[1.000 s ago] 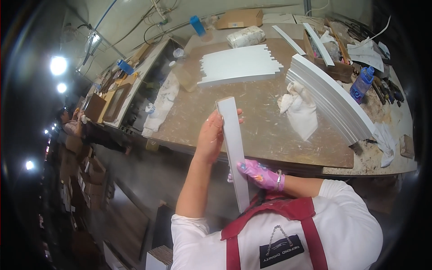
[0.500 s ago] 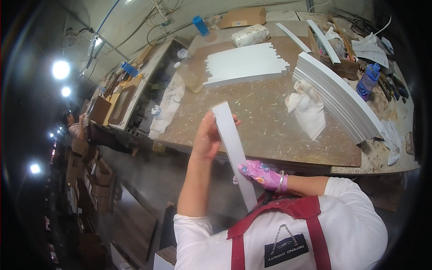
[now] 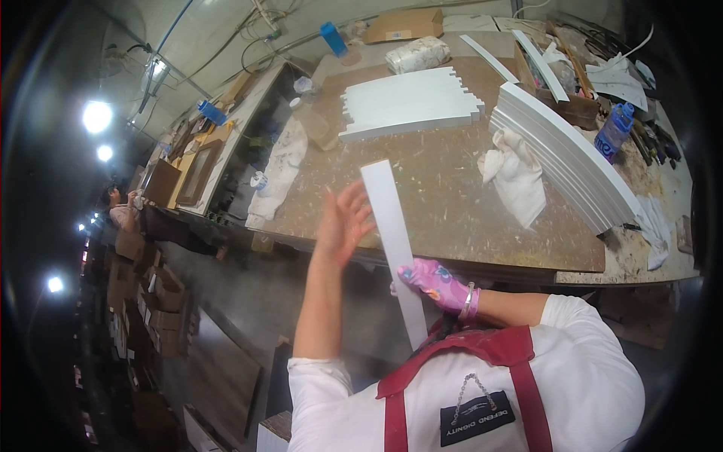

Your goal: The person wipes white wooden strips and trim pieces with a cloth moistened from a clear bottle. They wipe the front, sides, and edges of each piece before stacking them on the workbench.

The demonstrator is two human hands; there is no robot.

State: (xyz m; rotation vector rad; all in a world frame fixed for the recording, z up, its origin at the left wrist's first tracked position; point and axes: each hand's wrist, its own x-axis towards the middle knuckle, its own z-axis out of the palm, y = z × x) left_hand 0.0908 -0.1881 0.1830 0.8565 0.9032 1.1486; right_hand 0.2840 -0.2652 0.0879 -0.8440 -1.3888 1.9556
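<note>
My right hand (image 3: 440, 288) grips a white strip (image 3: 392, 218) at the worktop's (image 3: 452, 196) 7 o'clock edge; my left hand (image 3: 343, 228), fingers spread, is just beside. Grouped strips (image 3: 410, 98) lie at 12 o'clock; mine isn't yet set down.

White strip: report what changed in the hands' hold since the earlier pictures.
The bare left hand let go of the white strip, opening and shifting left of it. The gloved right hand kept its grip; the cloth stayed put.
</note>
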